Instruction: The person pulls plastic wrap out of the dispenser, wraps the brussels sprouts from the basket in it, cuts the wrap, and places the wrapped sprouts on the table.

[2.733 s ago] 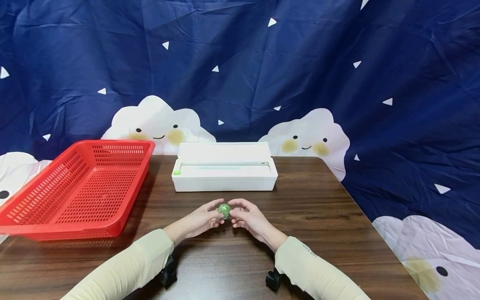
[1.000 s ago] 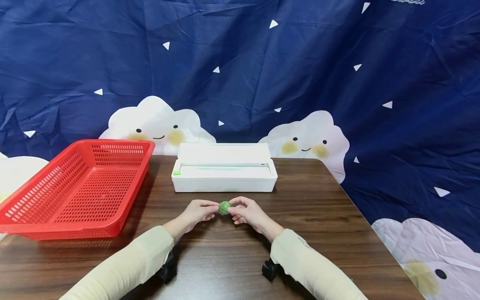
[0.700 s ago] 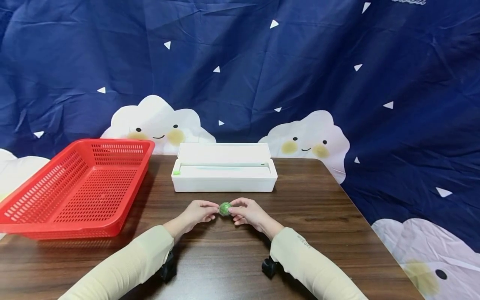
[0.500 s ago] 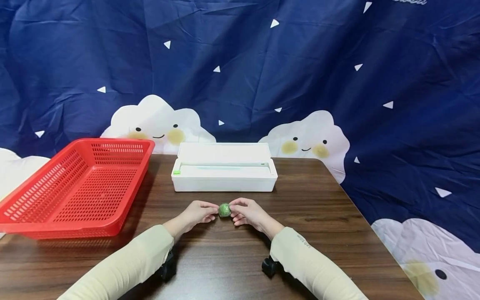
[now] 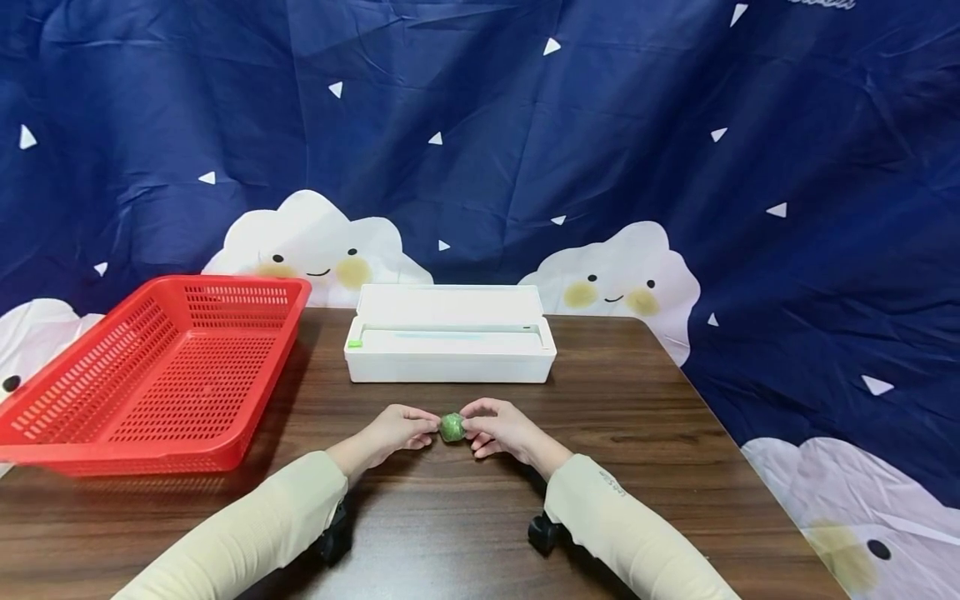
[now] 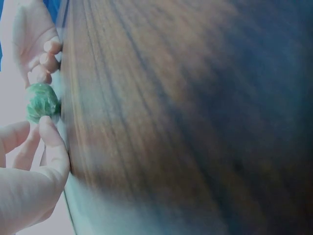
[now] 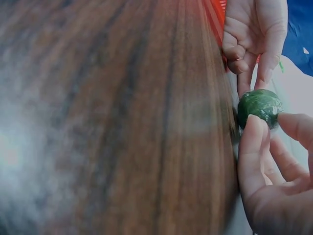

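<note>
A small green ball (image 5: 452,427) in shiny clear film is held between both hands, low over the brown wooden table (image 5: 442,525). My left hand (image 5: 393,432) pinches at its left side, thumb and forefinger tips close together. From the right, my right hand (image 5: 506,432) holds it with thumb and forefinger, the other fingers curled below. Folds of the film gleam on the ball (image 6: 42,103) in the left wrist view. The right wrist view has the ball (image 7: 259,106) between the fingertips of the two hands.
Behind the hands stands a long white box (image 5: 450,367), its lid raised and a green tab (image 5: 355,343) at its left end. A large red perforated basket (image 5: 225,454) stands at the left. A dark blue cloth (image 5: 480,100) with clouds hangs behind the table.
Earlier, both hands cupped the ball with spread fingers; then the left fingertips drew together at its side. The ball has turned a little and moved slightly nearer to me.
</note>
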Demonstrator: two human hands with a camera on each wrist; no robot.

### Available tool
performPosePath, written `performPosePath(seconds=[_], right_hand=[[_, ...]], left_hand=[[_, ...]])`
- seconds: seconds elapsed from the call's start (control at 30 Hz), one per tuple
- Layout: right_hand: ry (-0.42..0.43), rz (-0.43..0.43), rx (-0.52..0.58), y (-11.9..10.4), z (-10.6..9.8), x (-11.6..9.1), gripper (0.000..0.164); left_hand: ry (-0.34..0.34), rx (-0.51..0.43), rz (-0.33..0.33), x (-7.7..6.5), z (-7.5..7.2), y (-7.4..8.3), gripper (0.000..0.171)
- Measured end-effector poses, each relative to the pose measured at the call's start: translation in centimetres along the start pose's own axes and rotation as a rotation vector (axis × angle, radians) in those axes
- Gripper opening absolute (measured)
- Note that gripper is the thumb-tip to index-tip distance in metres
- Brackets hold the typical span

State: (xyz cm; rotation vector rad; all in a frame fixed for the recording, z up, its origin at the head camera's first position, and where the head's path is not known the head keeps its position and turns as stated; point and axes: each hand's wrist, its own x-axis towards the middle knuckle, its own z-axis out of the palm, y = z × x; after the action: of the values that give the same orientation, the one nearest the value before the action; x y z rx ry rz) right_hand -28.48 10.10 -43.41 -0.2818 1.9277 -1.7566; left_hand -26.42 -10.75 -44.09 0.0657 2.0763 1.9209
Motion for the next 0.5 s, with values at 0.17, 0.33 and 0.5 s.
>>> performPosePath(seconds=[0.17,0.33,0.5], right_hand=[[-0.001,0.014,-0.017,0.16,-0.21,-0.04,0.03],[-0.001,0.02,-0.026,0.29,-0.37,-0.09,0.031],[-0.011,0.014,-0.01,0.37,-0.44,-0.22,0.033]], left_hand=[[-0.019,-0.006,0.017,-0.18,0.04,-0.06,0.021],[-0.025,-0.005,0.023,-0.25,0.05,-0.05,0.021],[-0.029,0.005,0.026,-0.28,0.01,0.01,0.021]])
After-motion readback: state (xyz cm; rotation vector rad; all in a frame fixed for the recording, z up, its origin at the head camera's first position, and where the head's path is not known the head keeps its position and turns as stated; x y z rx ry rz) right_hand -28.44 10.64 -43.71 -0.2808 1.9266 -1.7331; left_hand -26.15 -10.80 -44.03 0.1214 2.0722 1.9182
